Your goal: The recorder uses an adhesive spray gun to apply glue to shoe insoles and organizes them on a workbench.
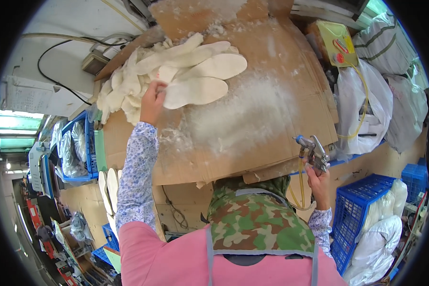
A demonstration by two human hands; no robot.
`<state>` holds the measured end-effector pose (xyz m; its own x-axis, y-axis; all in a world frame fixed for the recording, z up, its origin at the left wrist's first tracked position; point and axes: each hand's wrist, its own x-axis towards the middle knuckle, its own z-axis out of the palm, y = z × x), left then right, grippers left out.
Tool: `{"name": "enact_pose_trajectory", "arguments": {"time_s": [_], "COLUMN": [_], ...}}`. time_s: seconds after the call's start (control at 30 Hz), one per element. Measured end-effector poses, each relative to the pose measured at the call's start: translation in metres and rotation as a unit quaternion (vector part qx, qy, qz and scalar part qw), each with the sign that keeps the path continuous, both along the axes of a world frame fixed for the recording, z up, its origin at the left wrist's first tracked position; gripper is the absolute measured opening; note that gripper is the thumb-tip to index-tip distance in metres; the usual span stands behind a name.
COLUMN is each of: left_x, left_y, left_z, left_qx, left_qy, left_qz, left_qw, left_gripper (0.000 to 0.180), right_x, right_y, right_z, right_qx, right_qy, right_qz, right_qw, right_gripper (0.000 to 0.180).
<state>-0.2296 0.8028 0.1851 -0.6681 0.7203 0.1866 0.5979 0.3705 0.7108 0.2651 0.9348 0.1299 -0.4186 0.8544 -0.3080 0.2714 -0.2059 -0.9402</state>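
Note:
My left hand reaches to the cream-white insole pile on the cardboard, its fingers closed on the heel end of an insole. That insole lies nearest me, with another insole just beyond it, overlapping the heap. Off to the right, in front of the cardboard's edge, my right hand is wrapped round the handle of a metal spray gun. A blue tip on the gun points left and up. Yellow hoses hang below it.
White residue coats the middle of the cardboard sheet. At the right, a yellow container with a hose stands by plastic bags. Blue crates flank me, and more insoles lie at lower left.

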Motion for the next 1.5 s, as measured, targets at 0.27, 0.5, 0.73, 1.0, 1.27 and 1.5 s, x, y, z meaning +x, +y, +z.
{"name": "enact_pose_trajectory", "arguments": {"time_s": [0.27,0.5,0.73,1.0,1.27,1.5], "left_x": [0.11,0.119,0.129,0.157,0.156,0.161], "left_y": [0.077,0.034,-0.033,-0.049,-0.047,-0.048], "left_z": [0.098,0.036,-0.121,-0.142,-0.143,-0.169], "left_qx": [0.218,0.087,0.028,0.082,0.03,0.045], "left_qy": [-0.312,-0.228,-0.161,-0.399,-0.349,-0.322], "left_qz": [-0.183,-0.124,-0.023,0.081,0.124,0.169], "left_qw": [0.907,0.962,0.986,0.91,0.928,0.931], "left_gripper": [0.02,0.017,0.023,0.039,0.032,0.034], "right_x": [0.002,0.0,-0.023,-0.091,-0.153,-0.167], "right_y": [-0.001,-0.018,-0.026,-0.035,-0.056,-0.064], "right_z": [-0.006,0.017,0.02,0.026,0.046,0.049], "right_qx": [-0.012,-0.002,-0.017,0.043,0.101,0.11], "right_qy": [0.004,-0.022,-0.008,-0.084,-0.085,-0.119], "right_qz": [0.011,-0.032,-0.003,0.154,0.308,0.363], "right_qw": [1.0,0.999,1.0,0.984,0.942,0.918], "right_gripper": [0.034,0.02,0.021,0.017,0.025,0.026]}}
